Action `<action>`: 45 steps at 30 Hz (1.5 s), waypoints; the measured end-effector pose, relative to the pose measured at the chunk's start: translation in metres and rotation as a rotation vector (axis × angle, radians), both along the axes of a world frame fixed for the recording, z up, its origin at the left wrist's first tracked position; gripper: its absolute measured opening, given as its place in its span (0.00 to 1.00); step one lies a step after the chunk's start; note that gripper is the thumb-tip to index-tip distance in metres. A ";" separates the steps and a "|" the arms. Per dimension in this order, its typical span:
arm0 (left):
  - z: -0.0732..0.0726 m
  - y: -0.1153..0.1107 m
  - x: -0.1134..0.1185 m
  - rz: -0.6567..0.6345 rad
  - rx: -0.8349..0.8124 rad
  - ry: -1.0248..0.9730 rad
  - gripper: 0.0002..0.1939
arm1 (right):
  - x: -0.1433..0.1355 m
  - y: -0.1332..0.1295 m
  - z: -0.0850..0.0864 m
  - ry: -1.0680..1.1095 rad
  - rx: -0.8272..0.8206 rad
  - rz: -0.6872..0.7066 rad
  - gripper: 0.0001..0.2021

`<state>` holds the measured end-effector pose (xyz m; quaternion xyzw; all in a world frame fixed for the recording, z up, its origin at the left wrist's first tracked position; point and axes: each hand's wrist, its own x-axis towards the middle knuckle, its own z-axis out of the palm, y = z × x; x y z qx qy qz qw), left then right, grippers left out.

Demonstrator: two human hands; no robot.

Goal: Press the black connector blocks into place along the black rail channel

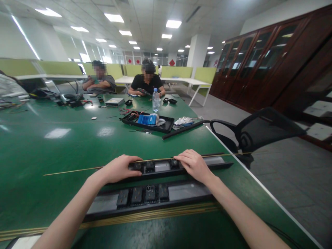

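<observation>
1. Nearest, a socket strip (145, 195) lies on the green table (52, 145).
2. Left hand (119, 168) and right hand (193, 164) rest palms down, fingers curled over a second strip (162, 166) just beyond.
3. Farther off sits a black tray (149, 121).

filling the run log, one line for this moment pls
left hand on far rail | right hand on far rail | near rail untouched | green table

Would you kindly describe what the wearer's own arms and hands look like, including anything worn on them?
Both forearms are bare as far as the picture shows, with no sleeves in view. The left hand and the right hand wear no gloves, and no rings, watch or wristbands show. No cables or markings are on them.
</observation>
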<state>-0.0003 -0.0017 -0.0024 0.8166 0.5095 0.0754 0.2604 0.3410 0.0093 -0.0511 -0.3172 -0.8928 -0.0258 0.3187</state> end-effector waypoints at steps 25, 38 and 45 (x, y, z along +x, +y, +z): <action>0.001 0.000 0.000 -0.004 -0.047 -0.063 0.28 | 0.007 0.001 0.005 0.032 -0.039 -0.050 0.10; 0.000 0.001 -0.001 -0.026 -0.053 -0.059 0.26 | 0.029 0.005 0.007 -0.006 -0.058 -0.061 0.09; 0.002 0.001 0.000 -0.015 -0.055 -0.059 0.27 | 0.041 0.004 0.009 -0.008 -0.059 -0.060 0.10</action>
